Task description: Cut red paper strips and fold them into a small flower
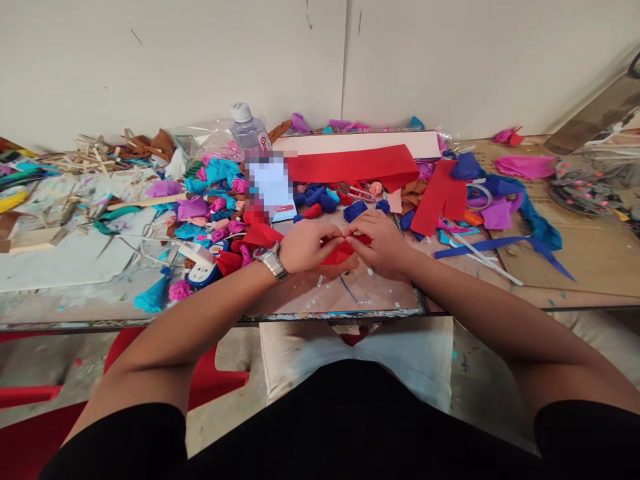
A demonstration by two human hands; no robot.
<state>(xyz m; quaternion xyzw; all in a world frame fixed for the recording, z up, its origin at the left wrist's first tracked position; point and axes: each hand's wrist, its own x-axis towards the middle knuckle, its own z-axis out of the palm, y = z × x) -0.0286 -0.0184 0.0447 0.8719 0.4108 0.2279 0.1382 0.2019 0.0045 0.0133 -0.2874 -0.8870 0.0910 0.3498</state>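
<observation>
Close together over the table's front, my left hand [307, 247] and my right hand [377, 240] pinch a small piece of red crepe paper [336, 255]. The fingertips of both hands almost meet at its upper edge, and part of the paper is hidden behind them. A metal watch is on my left wrist. Behind the hands lies a wide red crepe strip [350, 165]. Further right is another cut red piece [440, 200]. Several rolled paper flowers in blue, pink and purple crowd the space beyond my fingers.
A phone [274, 190] leans before a clear bottle [250, 133]. Left of my forearm are a power strip [203, 272], a white charger and green-handled scissors [117, 217]. Wooden sticks [95, 160] pile up far left. Cardboard [590, 247] and a blue strip [485, 247] lie right.
</observation>
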